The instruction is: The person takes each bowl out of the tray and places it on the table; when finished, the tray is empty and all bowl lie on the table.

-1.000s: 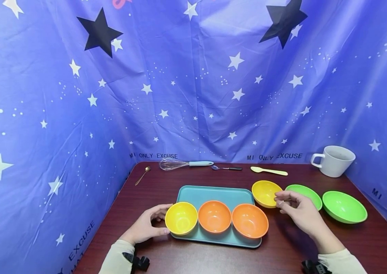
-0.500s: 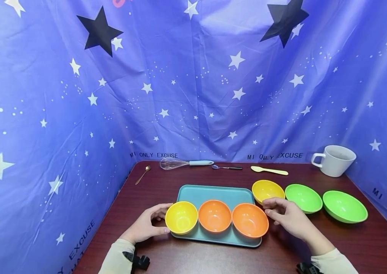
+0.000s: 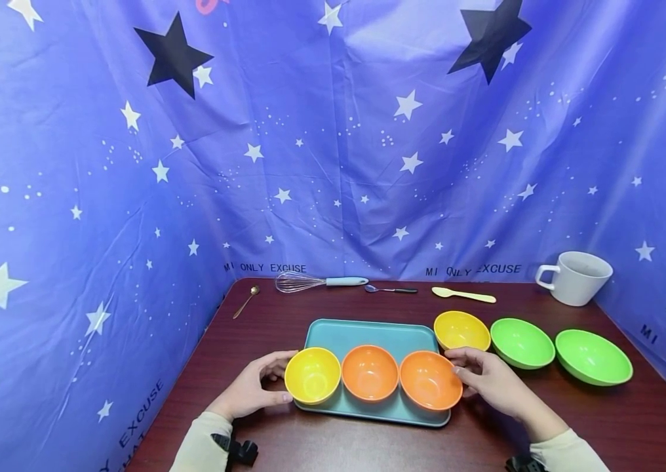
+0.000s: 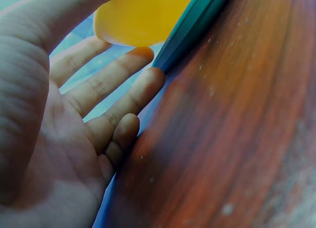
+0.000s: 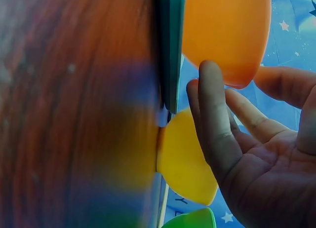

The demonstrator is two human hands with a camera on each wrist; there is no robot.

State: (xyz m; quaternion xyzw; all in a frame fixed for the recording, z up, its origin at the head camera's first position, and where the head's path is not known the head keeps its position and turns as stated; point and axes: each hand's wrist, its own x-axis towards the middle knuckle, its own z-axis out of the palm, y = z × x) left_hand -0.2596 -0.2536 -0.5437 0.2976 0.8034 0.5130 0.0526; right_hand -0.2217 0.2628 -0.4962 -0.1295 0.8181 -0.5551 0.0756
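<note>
A teal tray [image 3: 368, 333] lies on the dark wooden table with three bowls in a row on it: a yellow bowl [image 3: 312, 375], an orange bowl [image 3: 370, 372] and a second orange bowl [image 3: 430, 380]. My left hand [image 3: 253, 388] rests at the tray's left end, thumb in front of the yellow bowl [image 4: 143, 16], with relaxed fingers [image 4: 113, 85] reaching the tray's edge [image 4: 192, 25]. My right hand [image 3: 486, 381] is at the tray's right end. Its straight fingers [image 5: 212, 119] touch the right orange bowl [image 5: 227, 30] beside the tray's rim [image 5: 170, 40].
A loose yellow bowl [image 3: 461, 330] and two green bowls [image 3: 522, 342] [image 3: 592, 356] stand right of the tray. A white mug [image 3: 575, 276] is at the back right. A whisk [image 3: 309, 282], spoons [image 3: 390, 289] [image 3: 246, 301] and a pale spatula [image 3: 463, 295] line the back, under starry blue cloth.
My right hand has moved left and nearer, from the loose yellow bowl to the tray's right end by the orange bowl. The left hand has stayed put.
</note>
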